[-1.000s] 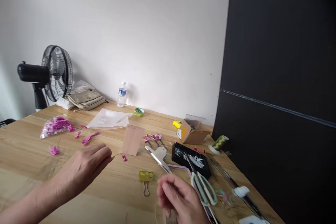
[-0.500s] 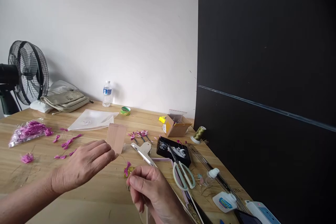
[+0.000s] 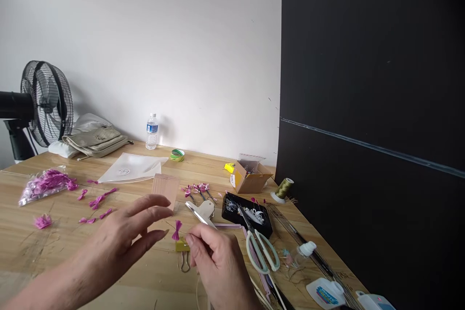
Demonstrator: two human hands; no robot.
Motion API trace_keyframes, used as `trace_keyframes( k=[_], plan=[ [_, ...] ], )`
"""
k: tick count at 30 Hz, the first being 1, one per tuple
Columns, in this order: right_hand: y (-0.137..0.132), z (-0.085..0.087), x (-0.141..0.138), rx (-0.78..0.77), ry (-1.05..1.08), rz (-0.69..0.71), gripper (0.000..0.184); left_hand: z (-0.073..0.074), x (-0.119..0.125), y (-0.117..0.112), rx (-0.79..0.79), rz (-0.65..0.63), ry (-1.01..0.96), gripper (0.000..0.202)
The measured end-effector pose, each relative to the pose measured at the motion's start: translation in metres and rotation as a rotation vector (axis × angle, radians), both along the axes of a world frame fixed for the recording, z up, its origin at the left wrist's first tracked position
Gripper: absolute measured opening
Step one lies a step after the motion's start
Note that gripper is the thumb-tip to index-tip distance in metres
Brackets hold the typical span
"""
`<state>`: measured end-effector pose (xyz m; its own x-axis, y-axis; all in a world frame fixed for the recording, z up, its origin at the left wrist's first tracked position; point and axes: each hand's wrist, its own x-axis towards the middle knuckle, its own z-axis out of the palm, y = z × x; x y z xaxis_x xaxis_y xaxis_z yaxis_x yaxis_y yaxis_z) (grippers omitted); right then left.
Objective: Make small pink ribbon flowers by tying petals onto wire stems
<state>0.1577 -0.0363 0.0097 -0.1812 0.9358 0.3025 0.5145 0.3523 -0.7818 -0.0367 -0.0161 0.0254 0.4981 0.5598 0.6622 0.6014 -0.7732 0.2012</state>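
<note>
My right hand (image 3: 218, 266) pinches a small magenta bow-shaped petal piece (image 3: 177, 229) between thumb and forefinger, just above a yellow binder clip (image 3: 182, 248) on the wooden table (image 3: 54, 242). My left hand (image 3: 121, 240) hovers to the left of it with its fingers stretched out and apart, holding nothing. Its fingertips are close to the petal piece.
A bag of magenta petals (image 3: 43, 184) and loose petals (image 3: 100, 199) lie at the left. White scissors (image 3: 260, 249), a metal clip (image 3: 201, 212), a black tray (image 3: 247, 210), a cardboard box (image 3: 250, 178), a thread spool (image 3: 283, 188) and glue (image 3: 323, 293) sit at the right. A black board (image 3: 374, 131) stands right.
My right hand picked up the magenta petal piece and raised it. My left hand's fingers spread open beside it. The view swung left, then slightly back.
</note>
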Motion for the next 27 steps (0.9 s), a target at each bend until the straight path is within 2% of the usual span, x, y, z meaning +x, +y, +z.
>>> trace_keyframes(
  k=[4,9,14,19,23,27],
  plan=[
    [0.001,0.008,0.002,0.211,-0.177,-0.023,0.027,-0.004,0.000,0.013,-0.214,-0.040,0.038,0.026],
    [0.002,0.008,0.004,0.283,-0.270,-0.037,0.026,-0.003,0.000,0.019,-0.444,-0.110,0.115,0.028],
    [0.005,0.001,0.005,0.249,-0.240,0.008,0.026,-0.001,0.003,0.028,-0.652,-0.207,0.064,0.026],
    [0.007,-0.002,0.006,0.162,-0.146,0.061,0.020,-0.012,0.005,0.036,-0.879,-0.309,-0.164,0.016],
    [0.009,-0.002,0.007,0.078,-0.095,0.075,0.017,-0.016,0.008,0.033,-1.102,-0.288,-0.345,0.015],
    [0.010,-0.001,0.009,0.035,-0.045,0.099,0.018,-0.015,0.010,0.030,-1.192,-0.312,-0.429,0.018]
  ],
)
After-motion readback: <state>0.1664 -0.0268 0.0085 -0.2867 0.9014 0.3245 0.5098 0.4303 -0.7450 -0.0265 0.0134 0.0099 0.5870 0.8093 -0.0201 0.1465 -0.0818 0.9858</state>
